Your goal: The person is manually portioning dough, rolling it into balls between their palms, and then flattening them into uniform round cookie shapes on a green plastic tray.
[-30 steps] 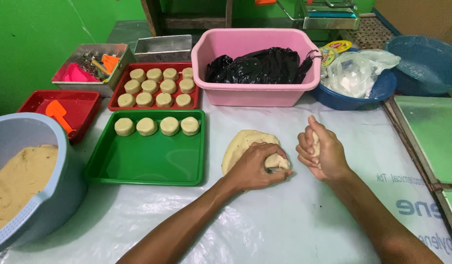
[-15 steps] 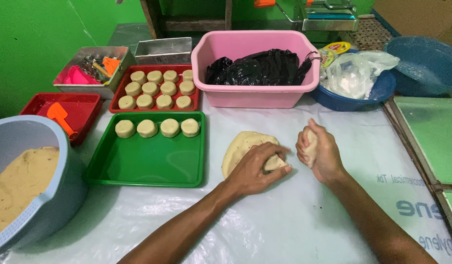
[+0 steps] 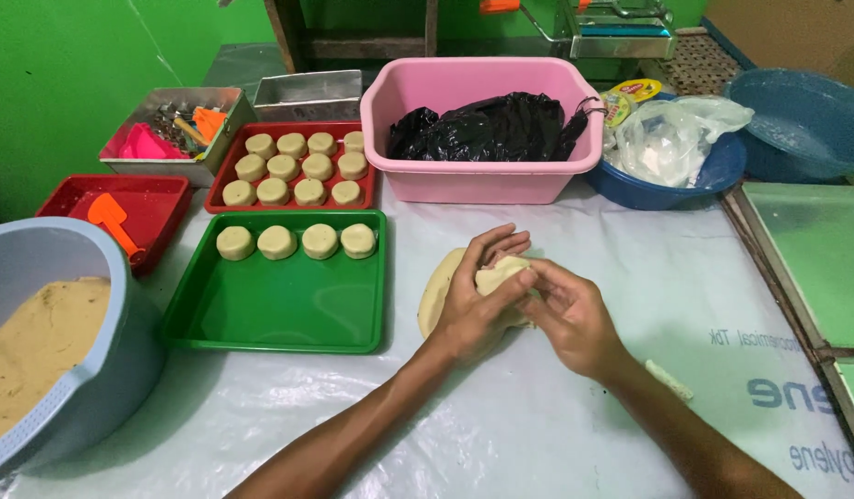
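A single head-worn camera looks steeply down and forward from close above the counter (image 3: pixel 260 434), taking in the person's forearms at the bottom edge and the green wall (image 3: pixel 66 83) beyond the far side.

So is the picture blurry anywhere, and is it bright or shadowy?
In the head view, light is soft and even; the hands, left hand and right hand, look sharp around the dough piece. The plastic table sheet shows a mild sheen with no harsh glare. Faint shadows sit under the green tray. Edges bend slightly, as the blue tub shows.
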